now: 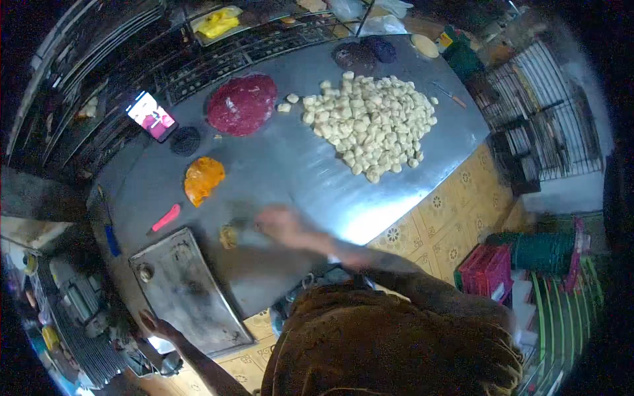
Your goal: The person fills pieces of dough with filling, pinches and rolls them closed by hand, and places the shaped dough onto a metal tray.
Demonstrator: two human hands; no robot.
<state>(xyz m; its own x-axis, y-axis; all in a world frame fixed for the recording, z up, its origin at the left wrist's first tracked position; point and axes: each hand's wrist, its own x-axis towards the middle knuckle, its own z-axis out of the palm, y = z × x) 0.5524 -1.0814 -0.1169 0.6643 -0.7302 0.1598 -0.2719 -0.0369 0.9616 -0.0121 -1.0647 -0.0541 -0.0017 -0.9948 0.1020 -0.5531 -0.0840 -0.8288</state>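
My right hand (281,226) is over the grey table (290,158), blurred by motion; whether it holds anything cannot be made out. To its left lies a small yellowish-brown lump (228,236). My left hand (157,325) is at the left edge of a worn metal tray (191,290), with its thumb and fingers apart. Near the tray's far left corner sits a small round brownish piece (146,272). Beyond the tray are a pink-handled knife (165,218) and a flattened orange dough piece (204,180).
A large pile of pale dough pieces (376,122) and a dark red dough mass (243,104) occupy the far side. A lit phone (152,117) stands by the back rack. A blue-handled tool (111,241) lies at the left edge. Crates (485,270) stand on the floor at right.
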